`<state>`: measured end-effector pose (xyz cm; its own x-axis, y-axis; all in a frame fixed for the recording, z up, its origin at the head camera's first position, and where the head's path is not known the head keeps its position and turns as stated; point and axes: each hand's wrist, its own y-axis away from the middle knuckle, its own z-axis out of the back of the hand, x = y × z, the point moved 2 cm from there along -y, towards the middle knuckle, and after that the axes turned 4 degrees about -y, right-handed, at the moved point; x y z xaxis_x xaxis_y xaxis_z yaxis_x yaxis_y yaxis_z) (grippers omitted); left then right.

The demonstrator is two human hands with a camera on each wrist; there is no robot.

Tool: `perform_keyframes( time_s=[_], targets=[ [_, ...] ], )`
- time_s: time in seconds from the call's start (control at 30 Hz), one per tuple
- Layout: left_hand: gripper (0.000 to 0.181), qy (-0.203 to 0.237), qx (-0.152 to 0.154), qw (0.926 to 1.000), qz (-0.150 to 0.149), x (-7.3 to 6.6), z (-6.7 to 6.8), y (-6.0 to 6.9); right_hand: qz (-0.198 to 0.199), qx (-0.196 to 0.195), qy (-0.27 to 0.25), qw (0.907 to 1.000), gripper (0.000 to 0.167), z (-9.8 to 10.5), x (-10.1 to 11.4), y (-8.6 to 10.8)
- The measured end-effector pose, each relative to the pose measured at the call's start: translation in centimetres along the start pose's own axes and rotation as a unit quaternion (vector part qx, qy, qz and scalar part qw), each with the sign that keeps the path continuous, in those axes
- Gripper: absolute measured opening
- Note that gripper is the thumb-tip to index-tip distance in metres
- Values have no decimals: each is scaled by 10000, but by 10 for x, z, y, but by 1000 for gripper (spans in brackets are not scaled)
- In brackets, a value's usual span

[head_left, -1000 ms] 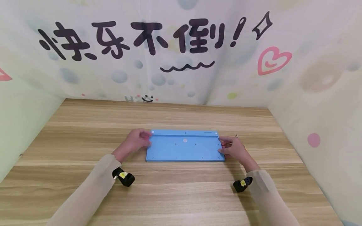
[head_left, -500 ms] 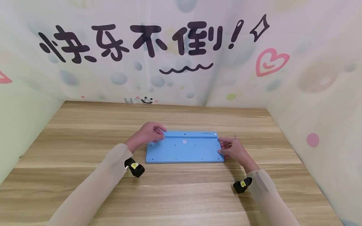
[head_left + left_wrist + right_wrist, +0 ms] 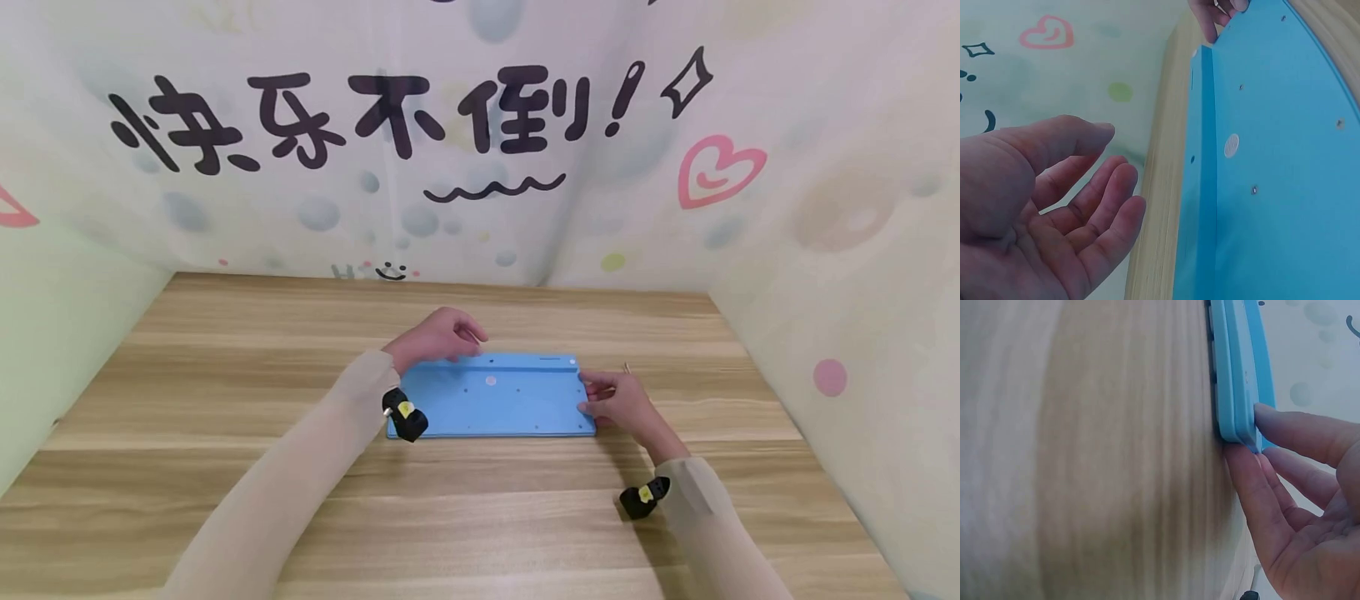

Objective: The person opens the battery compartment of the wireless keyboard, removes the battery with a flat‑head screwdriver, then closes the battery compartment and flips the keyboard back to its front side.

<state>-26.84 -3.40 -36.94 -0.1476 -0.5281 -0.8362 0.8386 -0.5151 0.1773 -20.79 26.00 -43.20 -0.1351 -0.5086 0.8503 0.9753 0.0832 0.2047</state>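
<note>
The left hand (image 3: 441,335) has moved rightward from the keyboard's (image 3: 528,404) left end to mid-frame, fingers loosely curved around nothing (only the right hand (image 3: 621,398) pinches the keyboard).

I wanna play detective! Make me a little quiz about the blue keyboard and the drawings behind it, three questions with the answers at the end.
1. True or false: the blue keyboard lies with its keys facing up.
2. What shape is drawn in pink lines just below the black sparkle?
3. Which hand grips the keyboard? A: left. B: right. C: both.

Key:
1. False, it lies face down.
2. A heart.
3. B, the right hand.
</note>
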Motion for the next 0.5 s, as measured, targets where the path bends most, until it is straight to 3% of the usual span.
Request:
perform_keyframes(
  time_s=[0.3, 0.5],
  targets=[
    [28, -2, 123, 9996, 243, -19, -16, -17, -69, -11, -47, 10000, 53, 0, -3, 1],
    [28, 36, 192, 9995, 247, -27, -26, -27, -41, 22, -39, 10000, 52, 0, -1, 1]
  ],
)
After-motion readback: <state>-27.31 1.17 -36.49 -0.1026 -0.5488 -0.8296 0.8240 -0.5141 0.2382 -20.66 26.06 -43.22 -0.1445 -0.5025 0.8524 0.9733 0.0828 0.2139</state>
